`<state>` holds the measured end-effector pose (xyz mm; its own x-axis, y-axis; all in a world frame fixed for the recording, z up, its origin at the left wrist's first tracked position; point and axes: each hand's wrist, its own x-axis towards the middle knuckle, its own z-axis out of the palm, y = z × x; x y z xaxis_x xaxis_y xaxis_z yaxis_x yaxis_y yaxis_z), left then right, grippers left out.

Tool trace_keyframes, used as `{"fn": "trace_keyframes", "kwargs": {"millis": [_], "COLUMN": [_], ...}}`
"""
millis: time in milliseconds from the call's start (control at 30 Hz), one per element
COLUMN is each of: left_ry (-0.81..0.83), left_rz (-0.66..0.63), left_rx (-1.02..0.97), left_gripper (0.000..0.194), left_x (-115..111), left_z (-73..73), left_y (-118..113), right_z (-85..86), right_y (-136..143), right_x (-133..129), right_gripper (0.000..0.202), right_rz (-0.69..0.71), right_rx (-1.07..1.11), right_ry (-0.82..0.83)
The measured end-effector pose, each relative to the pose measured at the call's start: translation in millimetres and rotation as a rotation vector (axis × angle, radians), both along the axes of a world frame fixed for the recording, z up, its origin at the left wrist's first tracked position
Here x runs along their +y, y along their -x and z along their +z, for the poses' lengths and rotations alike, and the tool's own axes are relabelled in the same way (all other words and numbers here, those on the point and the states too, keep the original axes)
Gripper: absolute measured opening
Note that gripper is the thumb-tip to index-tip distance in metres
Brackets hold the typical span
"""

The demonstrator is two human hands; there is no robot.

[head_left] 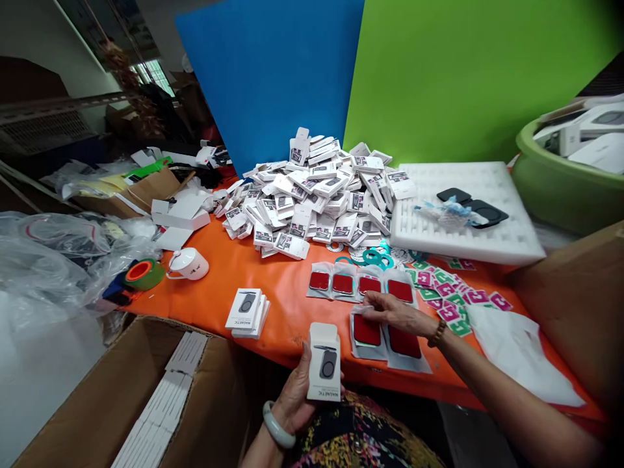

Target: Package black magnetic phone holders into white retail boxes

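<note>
My left hand (pixel 295 395) holds a white product box (pixel 323 383) upright near the table's front edge. The box shows a dark device, the word MAGNETIC and a raised top flap. My right hand (pixel 396 312) pinches the top of a frosted pouch (pixel 358 350) with a red square (pixel 368 331) in it. Beside that lies another pouch with a red square (pixel 404 343). Several more pouched red squares (pixel 342 283) form a row behind. To the left, a small stack of MAGNETIC boxes (pixel 245 309) rests on the orange tabletop (pixel 209 292).
A big heap of white boxes (pixel 312 188) fills the back. Foam (pixel 468 240) with black devices stands right, near a green tub (pixel 546 188). Stickers (pixel 448 289) and teal rings (pixel 375 258) lie scattered. A lidded mug (pixel 190 263) and tape roll (pixel 146 273) sit left, above a carton (pixel 214 383).
</note>
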<state>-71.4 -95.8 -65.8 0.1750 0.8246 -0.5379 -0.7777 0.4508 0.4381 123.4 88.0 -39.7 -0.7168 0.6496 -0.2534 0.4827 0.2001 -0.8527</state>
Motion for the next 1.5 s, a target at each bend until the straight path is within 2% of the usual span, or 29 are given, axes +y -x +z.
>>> {"fn": "trace_keyframes", "kwargs": {"millis": [100, 200, 300, 433, 567, 867, 1067, 1133, 1200, 1333, 1400, 1500], "left_ry": [0.014, 0.029, 0.011, -0.032, -0.076, -0.149, -0.160, -0.152, -0.147, -0.151, -0.155, -0.168], "left_rz": [0.012, -0.008, -0.035, -0.092, -0.134, -0.219, -0.178, -0.171, -0.143, -0.069, -0.054, -0.079], "left_rx": [0.016, 0.024, -0.002, -0.045, -0.062, -0.088, -0.080, -0.080, -0.098, -0.155, -0.158, -0.124], "left_gripper": [0.061, 0.061, 0.063, 0.067, 0.069, 0.076, 0.076, 0.075, 0.072, 0.064, 0.063, 0.065], "left_x": [-1.3, -2.7, -2.4, 1.1, 2.7, -0.3, 1.7, 1.5, 2.1, 6.6, 9.5, 12.6], "left_z": [-1.0, -4.9, -8.3, -7.0, -5.3, -6.2, -8.7, -10.4, -10.9, -6.6, -2.9, 1.7], "left_y": [-0.3, -0.7, -1.4, -3.8, -7.4, -12.2, -13.3, -14.2, -14.5, -10.6, -7.3, -5.0], "right_z": [-2.9, 2.0, 17.8, 45.0, 57.0, 57.3, 45.0, 39.4, 33.9, 22.9, 19.4, 19.3], "right_y": [2.1, 1.3, 1.6, 14.2, 31.8, 45.0, 48.3, 48.5, 48.9, 48.1, 46.3, 42.7], "right_x": [2.1, 4.2, 0.1, -19.0, -36.5, -43.4, -47.5, -54.4, -64.1, -82.8, -88.5, -92.1], "right_gripper": [0.032, 0.034, 0.033, 0.033, 0.029, 0.020, 0.015, 0.011, 0.008, 0.015, 0.018, 0.017], "right_rz": [0.005, -0.005, -0.104, -0.235, -0.271, -0.185, -0.136, -0.099, -0.063, -0.071, -0.125, -0.175], "right_rx": [0.029, 0.088, 0.190, 0.343, 0.430, 0.375, 0.338, 0.302, 0.268, 0.270, 0.292, 0.330], "right_ry": [0.081, 0.161, 0.227, 0.196, 0.138, 0.173, 0.213, 0.144, -0.001, -0.260, -0.280, -0.210]}}
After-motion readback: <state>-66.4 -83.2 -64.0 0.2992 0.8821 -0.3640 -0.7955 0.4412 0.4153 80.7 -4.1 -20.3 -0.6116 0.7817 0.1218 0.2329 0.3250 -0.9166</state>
